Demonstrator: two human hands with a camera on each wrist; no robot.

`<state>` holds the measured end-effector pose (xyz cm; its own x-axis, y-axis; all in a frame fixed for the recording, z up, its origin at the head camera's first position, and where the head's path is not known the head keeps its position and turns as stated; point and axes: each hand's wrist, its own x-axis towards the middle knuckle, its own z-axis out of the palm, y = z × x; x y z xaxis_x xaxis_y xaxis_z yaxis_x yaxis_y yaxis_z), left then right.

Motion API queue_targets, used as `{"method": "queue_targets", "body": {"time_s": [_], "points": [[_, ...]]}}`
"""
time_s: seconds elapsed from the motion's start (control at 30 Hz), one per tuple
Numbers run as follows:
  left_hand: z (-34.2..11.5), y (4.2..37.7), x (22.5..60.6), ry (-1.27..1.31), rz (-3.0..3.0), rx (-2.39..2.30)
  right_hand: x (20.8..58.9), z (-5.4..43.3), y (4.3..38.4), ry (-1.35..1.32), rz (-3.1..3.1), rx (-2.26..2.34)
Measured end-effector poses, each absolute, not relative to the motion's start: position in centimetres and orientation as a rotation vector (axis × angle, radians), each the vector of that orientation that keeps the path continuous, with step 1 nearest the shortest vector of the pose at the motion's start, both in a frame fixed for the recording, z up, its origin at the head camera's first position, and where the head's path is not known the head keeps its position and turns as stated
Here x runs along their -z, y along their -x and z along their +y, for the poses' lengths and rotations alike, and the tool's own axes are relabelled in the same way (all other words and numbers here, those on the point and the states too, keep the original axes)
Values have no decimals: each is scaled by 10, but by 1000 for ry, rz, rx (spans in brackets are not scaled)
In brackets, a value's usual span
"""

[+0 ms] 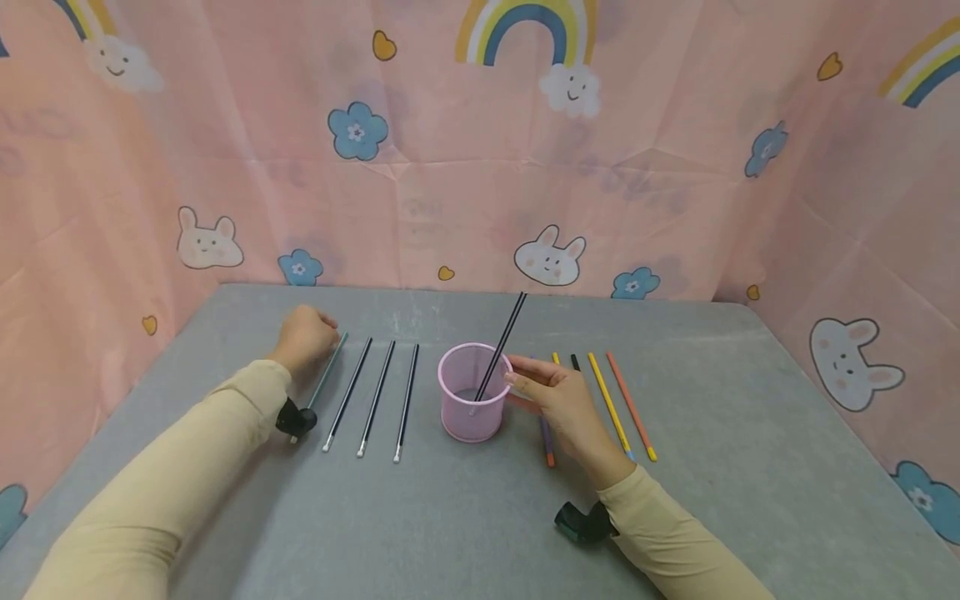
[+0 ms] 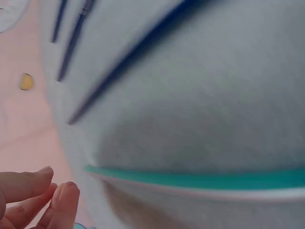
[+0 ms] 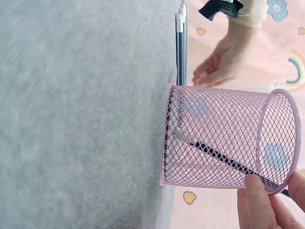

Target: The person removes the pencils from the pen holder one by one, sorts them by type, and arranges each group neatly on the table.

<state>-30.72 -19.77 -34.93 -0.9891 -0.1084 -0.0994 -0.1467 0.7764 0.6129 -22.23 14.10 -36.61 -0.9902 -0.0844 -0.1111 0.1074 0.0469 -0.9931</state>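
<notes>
My left hand is beside the far tip of a green pencil lying on the table. In the left wrist view its fingers are loosely bent with the tips close together, and a gap separates them from that pencil. My right hand holds the rim and side of a pink mesh pencil cup, thumb at the rim. The cup stands upright on the table. One dark pencil leans inside it, its white eraser end at the bottom in the right wrist view.
Three dark pencils with white ends lie between the green pencil and the cup. Right of the cup lie several coloured pencils, among them a yellow one and an orange one, some partly hidden by my right hand. A pink patterned cloth hangs behind the table.
</notes>
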Motion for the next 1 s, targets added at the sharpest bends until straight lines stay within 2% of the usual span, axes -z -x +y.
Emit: {"method": "queue_targets", "body": {"time_s": [0.2, 0.6, 1.0], "points": [[-174, 303, 334, 104, 2921, -1082, 366, 140, 222, -14, 2167, 2081], [-103, 288, 313, -107, 2720, -1529, 365, 141, 221, -16, 2154, 2085], [-60, 275, 309, -276, 2698, -1601, 366, 142, 223, 20, 2170, 2078]]}}
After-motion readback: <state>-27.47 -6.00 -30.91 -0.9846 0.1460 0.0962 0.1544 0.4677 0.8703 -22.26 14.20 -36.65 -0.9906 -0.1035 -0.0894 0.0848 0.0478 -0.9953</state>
